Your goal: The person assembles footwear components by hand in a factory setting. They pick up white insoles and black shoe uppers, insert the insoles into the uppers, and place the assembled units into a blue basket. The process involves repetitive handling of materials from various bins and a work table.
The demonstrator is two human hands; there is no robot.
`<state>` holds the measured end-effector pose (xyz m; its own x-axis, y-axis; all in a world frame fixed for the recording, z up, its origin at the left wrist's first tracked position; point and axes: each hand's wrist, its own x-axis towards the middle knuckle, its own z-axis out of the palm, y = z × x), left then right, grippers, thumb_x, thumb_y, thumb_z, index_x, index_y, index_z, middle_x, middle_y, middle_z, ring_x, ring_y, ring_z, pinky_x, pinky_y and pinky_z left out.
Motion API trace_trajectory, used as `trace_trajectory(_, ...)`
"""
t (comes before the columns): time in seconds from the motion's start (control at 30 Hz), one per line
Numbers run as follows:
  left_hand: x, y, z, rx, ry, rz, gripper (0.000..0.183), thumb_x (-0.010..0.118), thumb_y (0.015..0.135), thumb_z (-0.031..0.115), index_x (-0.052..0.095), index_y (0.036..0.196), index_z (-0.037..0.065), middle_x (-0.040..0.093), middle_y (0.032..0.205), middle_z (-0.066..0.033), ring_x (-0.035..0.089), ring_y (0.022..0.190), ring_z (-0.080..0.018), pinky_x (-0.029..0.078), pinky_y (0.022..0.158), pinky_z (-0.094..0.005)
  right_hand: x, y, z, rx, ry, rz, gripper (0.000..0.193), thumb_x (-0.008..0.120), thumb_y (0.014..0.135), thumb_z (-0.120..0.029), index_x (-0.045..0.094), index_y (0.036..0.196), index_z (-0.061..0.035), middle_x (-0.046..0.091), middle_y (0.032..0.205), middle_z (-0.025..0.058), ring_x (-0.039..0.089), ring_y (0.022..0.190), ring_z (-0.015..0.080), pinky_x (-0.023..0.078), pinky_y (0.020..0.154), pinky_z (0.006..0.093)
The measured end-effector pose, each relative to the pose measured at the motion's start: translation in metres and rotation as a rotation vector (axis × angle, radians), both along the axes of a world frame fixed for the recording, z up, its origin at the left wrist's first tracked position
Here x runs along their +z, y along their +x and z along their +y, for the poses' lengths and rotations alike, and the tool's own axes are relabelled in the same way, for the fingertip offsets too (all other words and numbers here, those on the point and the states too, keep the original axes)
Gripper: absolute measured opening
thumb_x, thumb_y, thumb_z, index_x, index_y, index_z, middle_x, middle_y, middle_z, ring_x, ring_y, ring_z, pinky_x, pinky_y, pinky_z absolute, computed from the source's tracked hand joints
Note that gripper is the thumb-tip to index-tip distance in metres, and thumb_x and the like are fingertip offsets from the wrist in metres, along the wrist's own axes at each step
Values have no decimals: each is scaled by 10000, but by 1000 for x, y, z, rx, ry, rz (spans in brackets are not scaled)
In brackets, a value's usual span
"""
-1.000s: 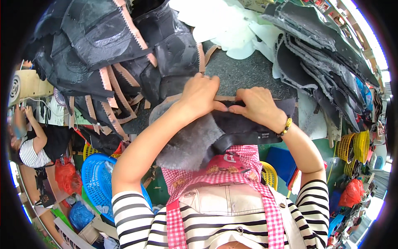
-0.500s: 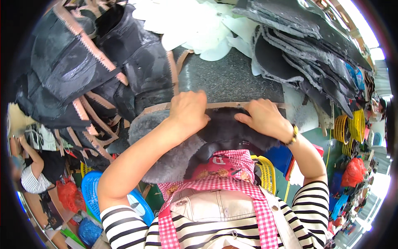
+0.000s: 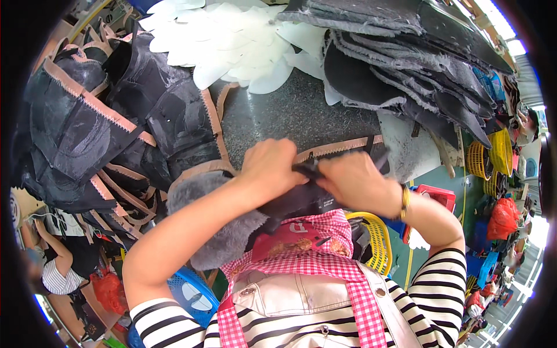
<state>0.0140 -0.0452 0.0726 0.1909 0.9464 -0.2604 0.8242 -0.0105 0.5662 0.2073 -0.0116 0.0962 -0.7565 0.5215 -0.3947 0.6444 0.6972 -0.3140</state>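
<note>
Between my hands is a black piece with grey fur lining (image 3: pixel 206 200) and a tan zigzag-edged strip (image 3: pixel 342 147) along its far edge. It lies across the near edge of the work table and hangs over my checked apron. My left hand (image 3: pixel 270 168) is closed on a fold of the black material near the piece's middle. My right hand (image 3: pixel 355 181) pinches the same fold close beside it, thumb and fingers together. The fold sticks up between both hands. My fingertips are partly hidden by the folded material.
Black pieces with tan strips (image 3: pixel 168 107) heap up at left. White petal-shaped sheets (image 3: pixel 232 46) lie at the back, beside stacked black fur-backed pieces (image 3: pixel 394 64). A yellow basket (image 3: pixel 380 243) and a blue basket (image 3: pixel 203 296) stand below the table. Another person's striped sleeve (image 3: pixel 58 275) shows far left.
My right hand has moved left, close to my left hand, and the black material is now bunched up between them. The whole view has shifted slightly.
</note>
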Motion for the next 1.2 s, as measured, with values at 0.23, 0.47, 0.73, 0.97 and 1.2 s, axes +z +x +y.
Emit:
trace_trajectory(0.23,5,3,-8,28,-1,28,360,838,611,240,662,837,22,660,717,-190,654,743,-385,498,672,-457,-8,21,-41,88,351,231,429,653,653,-46,533,1044,83,590,1049,266,626,947,345,530,762,388)
trace_trajectory(0.47,24,-2,-12,49,-63,-149,535,840,662,250,594,1125,141,665,768,-156,661,708,-322,482,647,-395,17,20,-2,77,73,236,199,615,686,-33,551,870,6,616,868,160,650,785,340,503,608,429)
trace_trajectory(0.73,120,-45,-41,414,484,-683,401,705,806,-32,607,1194,-12,640,1132,-54,581,1033,-106,460,903,-245,105,-59,51,323,948,853,196,608,689,-139,625,866,-58,634,902,79,633,860,251,475,882,423)
trace_trajectory(0.97,24,35,-75,808,786,-930,640,575,924,5,258,1480,-27,430,1403,-134,504,1177,-167,423,972,-280,106,-116,49,844,860,1006,264,649,638,-140,637,859,5,648,1025,124,621,1033,285,489,958,437)
trace_trajectory(1.2,-28,-10,-107,315,-279,-995,921,647,896,66,-36,1513,28,612,1196,-213,657,971,-182,538,827,-301,0,-57,55,499,217,658,454,581,679,21,626,1127,-36,584,1264,148,504,1242,312,398,1063,428)
